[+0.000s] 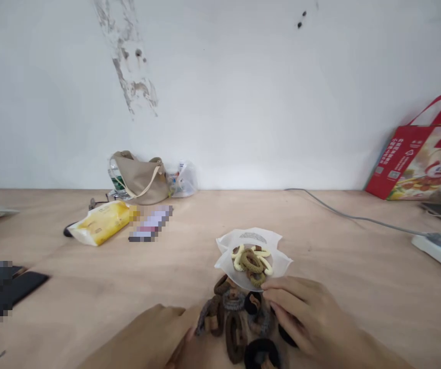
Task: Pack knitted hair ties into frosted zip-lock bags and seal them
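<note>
A loose pile of dark brown, grey and black fabric hair ties [236, 328] lies on the wooden table [189, 256] right in front of me. My right hand [301, 312] rests at the pile's right side, with its fingers curled over a black hair tie. My left hand [162, 338] lies at the pile's left edge, its fingertips hidden below the frame. Just beyond the pile sits a white translucent pouch [257, 237] holding cream and brown hair ties [250, 261].
A beige shoulder bag [139, 179] and a plastic bottle [116, 177] stand against the white wall. A yellow packet [101, 223] lies to the left. A red gift bag [416, 159] leans at the right, near a power strip [439, 251] and its grey cable [359, 218].
</note>
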The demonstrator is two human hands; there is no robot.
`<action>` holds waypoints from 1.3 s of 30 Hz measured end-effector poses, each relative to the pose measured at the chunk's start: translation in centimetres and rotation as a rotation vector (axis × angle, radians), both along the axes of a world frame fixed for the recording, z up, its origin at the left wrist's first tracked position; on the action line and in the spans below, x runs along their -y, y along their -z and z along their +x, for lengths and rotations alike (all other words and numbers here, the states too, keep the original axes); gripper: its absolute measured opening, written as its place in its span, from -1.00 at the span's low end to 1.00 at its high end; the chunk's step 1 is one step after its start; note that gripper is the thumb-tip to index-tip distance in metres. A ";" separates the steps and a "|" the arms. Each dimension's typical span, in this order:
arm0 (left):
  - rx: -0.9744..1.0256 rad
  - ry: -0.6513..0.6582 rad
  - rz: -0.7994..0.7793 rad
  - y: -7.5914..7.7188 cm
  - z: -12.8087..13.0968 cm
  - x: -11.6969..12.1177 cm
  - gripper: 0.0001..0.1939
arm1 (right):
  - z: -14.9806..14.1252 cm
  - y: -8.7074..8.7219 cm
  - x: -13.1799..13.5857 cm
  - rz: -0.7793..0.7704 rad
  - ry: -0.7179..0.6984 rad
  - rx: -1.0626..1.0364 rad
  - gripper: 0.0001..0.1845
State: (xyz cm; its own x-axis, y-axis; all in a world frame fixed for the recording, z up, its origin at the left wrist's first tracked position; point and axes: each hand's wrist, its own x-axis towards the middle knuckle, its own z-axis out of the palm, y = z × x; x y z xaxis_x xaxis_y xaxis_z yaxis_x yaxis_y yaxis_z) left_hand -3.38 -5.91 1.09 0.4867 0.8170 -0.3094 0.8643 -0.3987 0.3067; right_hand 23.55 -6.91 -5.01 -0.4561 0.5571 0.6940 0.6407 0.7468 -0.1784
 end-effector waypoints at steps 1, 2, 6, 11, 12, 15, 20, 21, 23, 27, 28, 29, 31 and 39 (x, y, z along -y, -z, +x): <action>0.035 0.012 0.001 -0.5 -0.1 0.3 -0.90 | -0.1 -0.1 0.1 0.014 -0.004 -0.011 -0.71; 0.057 0.039 0.003 -0.9 0.0 0.4 -0.92 | -0.2 -0.2 0.3 0.021 -0.003 -0.026 -0.73; 0.357 0.138 -0.001 -0.4 2.8 -0.3 -0.90 | -0.7 -0.6 0.8 -0.009 -0.102 -0.073 -0.75; 0.835 0.140 0.044 2.2 6.0 -2.3 -0.82 | -1.2 -0.5 0.6 -0.130 -0.284 -0.251 -0.95; 0.870 0.168 0.114 2.5 6.2 -2.6 -0.83 | -1.1 -0.4 0.5 -0.133 -0.264 -0.267 -0.92; 0.929 0.290 0.393 2.8 6.1 -3.3 -0.87 | -0.1 0.2 -0.3 -0.082 -0.100 -0.206 -0.85; 0.921 0.360 0.648 2.7 4.9 -4.5 -0.86 | 1.9 1.9 -1.7 0.031 0.244 0.064 -0.72; 0.885 0.378 0.662 2.6 4.6 -4.6 -0.87 | 2.0 2.1 -1.8 0.044 0.249 0.107 -0.72; 0.803 0.431 0.652 2.1 3.8 -4.7 -0.86 | 1.9 2.2 -1.7 0.083 0.221 0.158 -0.73; 0.514 0.522 0.393 0.7 2.6 -4.4 -0.79 | 1.2 1.3 -0.9 0.095 0.167 0.142 -0.74; 0.417 0.534 0.318 0.5 2.4 -4.4 -0.78 | 1.0 1.0 -0.7 0.064 0.140 0.135 -0.74; 0.328 0.542 0.259 0.3 2.3 -4.3 -0.77 | 0.7 0.8 -0.6 0.028 0.105 0.127 -0.72; 0.206 0.554 0.188 0.4 2.2 -4.2 -0.74 | 0.2 0.5 -0.2 -0.051 0.028 0.126 -0.70; 0.115 0.586 0.137 1.4 2.4 -3.8 -0.84 | -0.7 -0.1 0.5 -0.337 -0.132 0.312 -0.72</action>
